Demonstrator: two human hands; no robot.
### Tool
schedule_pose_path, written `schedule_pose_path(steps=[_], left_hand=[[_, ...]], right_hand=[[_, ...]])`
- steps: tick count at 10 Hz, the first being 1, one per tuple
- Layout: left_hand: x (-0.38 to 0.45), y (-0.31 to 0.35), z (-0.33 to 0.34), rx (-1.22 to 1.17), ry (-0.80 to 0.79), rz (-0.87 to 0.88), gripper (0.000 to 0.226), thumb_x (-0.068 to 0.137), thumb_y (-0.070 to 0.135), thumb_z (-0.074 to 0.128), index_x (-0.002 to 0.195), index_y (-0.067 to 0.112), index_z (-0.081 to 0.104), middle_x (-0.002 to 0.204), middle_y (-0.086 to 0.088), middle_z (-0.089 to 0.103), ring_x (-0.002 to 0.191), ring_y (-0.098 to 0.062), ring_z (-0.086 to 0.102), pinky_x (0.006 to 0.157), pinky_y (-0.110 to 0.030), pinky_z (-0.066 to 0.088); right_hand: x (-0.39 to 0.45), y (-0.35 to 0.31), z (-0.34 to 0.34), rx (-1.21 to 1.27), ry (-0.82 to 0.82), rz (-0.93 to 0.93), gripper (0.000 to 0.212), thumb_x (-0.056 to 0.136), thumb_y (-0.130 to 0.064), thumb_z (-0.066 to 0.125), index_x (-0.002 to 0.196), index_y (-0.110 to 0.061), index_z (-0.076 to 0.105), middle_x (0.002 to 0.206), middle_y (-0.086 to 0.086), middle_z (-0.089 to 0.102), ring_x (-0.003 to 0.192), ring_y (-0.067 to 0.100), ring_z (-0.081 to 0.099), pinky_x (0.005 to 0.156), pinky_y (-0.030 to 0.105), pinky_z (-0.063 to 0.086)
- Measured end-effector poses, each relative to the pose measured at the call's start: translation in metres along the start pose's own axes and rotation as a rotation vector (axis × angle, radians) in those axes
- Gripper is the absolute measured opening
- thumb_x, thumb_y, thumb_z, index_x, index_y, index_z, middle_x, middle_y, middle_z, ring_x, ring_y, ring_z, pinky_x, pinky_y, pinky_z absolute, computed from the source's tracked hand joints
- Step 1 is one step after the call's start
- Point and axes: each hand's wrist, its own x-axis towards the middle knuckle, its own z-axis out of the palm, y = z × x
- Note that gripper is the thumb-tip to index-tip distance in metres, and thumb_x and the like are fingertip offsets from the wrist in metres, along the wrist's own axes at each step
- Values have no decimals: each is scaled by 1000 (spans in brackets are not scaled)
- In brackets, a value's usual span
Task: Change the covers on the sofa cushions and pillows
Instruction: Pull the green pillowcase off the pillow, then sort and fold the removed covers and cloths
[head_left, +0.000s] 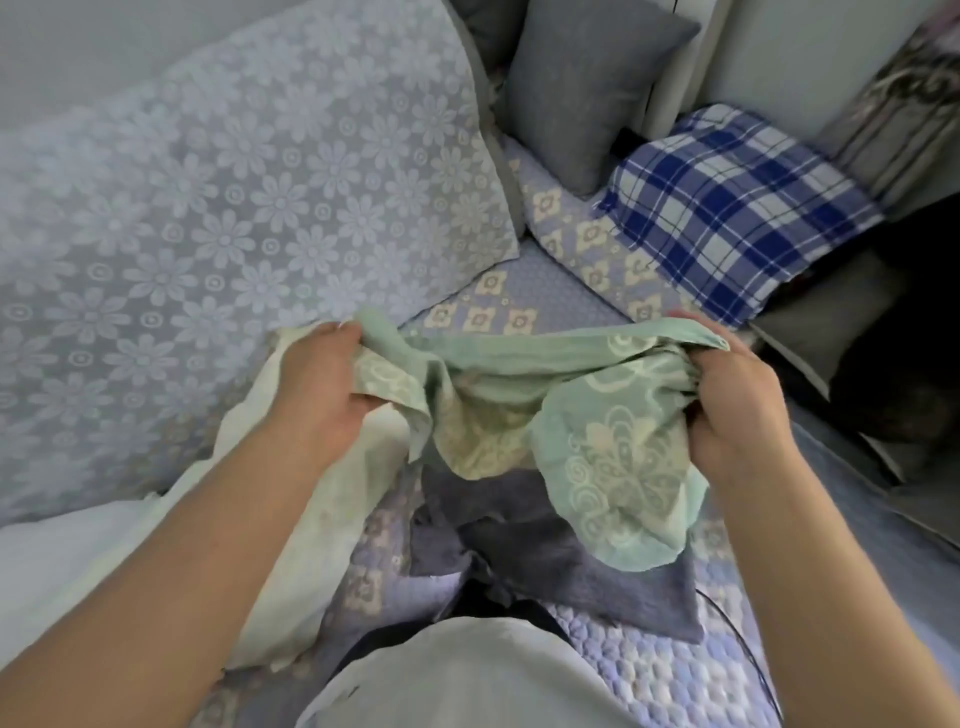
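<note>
From the head camera, both hands hold a green cover (545, 410) stretched between them above the sofa (550, 291). The left hand (317, 384), at nine o'clock of the cover, has its fingers (358, 402) curled round a bunched edge; the right hand (737, 405), at three o'clock, grips the other bunched edge. A bare white pillow (291, 545) lies under the left forearm, and a grey cloth (561, 545) lies at six o'clock. A plaid pillow (737, 208) rests at two o'clock.

A big flowered cushion (223, 208) blocks the left. A checked pillow (737, 208) blocks the right. The quilted sofa seat (540, 291) between them is open.
</note>
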Motion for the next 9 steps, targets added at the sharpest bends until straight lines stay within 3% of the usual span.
schedule_pose_path(steps=[1,2,3,4,5,6,7,8,9], left_hand=[[-35,-59,30,24,-313,-71,17,101,5,50,104,14,64,95,-4,72,85,-17,70,74,-35,55],[-48,-143,33,531,-650,-90,31,101,10,57,129,23,57,125,4,67,113,-8,62,96,-27,51],[-41,-202,-13,1042,-643,-270,53,98,28,58,148,27,41,146,1,51,121,-15,55,100,-29,44],[-37,-206,-93,1155,-518,-404,21,98,29,53,112,19,65,112,-1,64,105,-22,61,83,-28,43],[-34,-195,-185,947,-244,-450,6,88,23,59,89,21,65,87,-2,63,83,-22,61,72,-28,46],[-43,-186,-267,654,75,-471,10,89,13,56,91,9,64,79,-10,66,66,-24,57,59,-27,36],[-61,-184,-327,487,197,-435,11,97,14,54,98,10,64,92,-11,72,67,-23,62,58,-26,39],[-101,-188,-409,368,227,-379,13,93,15,56,96,12,68,88,-7,75,63,-19,62,55,-24,39],[-143,-195,-487,312,221,-345,13,90,12,56,85,16,67,78,-2,68,60,-18,58,56,-25,37]], right_hand=[[9,26,-2,73,17,-22,34,95,4,47,102,-15,74,100,14,74,89,31,70,84,46,57],[23,71,-9,-146,78,-51,26,92,0,56,105,-20,67,98,7,72,86,24,69,73,33,58],[39,142,-40,-747,16,112,45,92,-9,61,133,-28,53,119,6,64,89,21,65,71,30,54],[41,197,-76,-1340,-198,475,52,96,-8,54,147,-5,44,139,18,53,118,33,57,93,33,45],[14,222,-58,-1425,-229,447,39,98,-8,50,136,-2,56,137,19,57,127,35,54,92,30,43],[-13,240,9,-1493,-409,405,36,100,-11,48,133,-2,59,135,20,59,126,35,55,93,32,44],[-28,269,83,-1511,-467,256,27,94,-16,50,108,-14,73,115,18,68,108,39,63,93,42,52],[-93,308,177,-1474,-573,88,21,90,-16,54,80,-26,70,94,5,66,99,32,65,92,43,52],[-198,345,253,-1371,-698,34,13,92,-5,57,94,-11,69,97,13,71,89,28,68,80,40,56]])
